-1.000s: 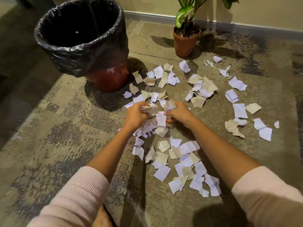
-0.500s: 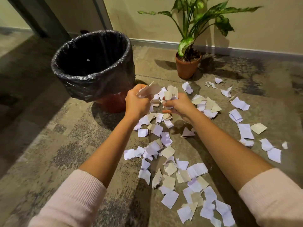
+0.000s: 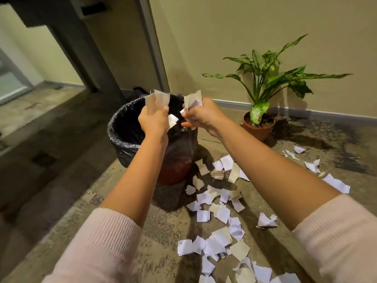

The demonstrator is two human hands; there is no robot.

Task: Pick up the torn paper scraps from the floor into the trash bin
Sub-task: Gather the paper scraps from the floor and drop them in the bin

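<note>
A red trash bin (image 3: 173, 172) lined with a black bag (image 3: 122, 127) stands on the floor in the middle of the view. Over its open mouth my left hand (image 3: 154, 120) grips a bunch of white and tan paper scraps (image 3: 157, 100). Beside it, above the bin's right rim, my right hand (image 3: 201, 115) holds another bunch of scraps (image 3: 192, 101). Several torn paper scraps (image 3: 216, 209) lie scattered on the floor to the right of the bin and toward me.
A potted plant (image 3: 259, 123) in a terracotta pot stands against the wall to the right of the bin. A dark doorway frame (image 3: 85, 64) rises at the back left. More scraps (image 3: 334, 181) lie at the far right on the patterned carpet.
Both hands have risen from the scrap pile on the floor, carrying bunches of scraps up and left to above the bin's opening. The view has tilted upward.
</note>
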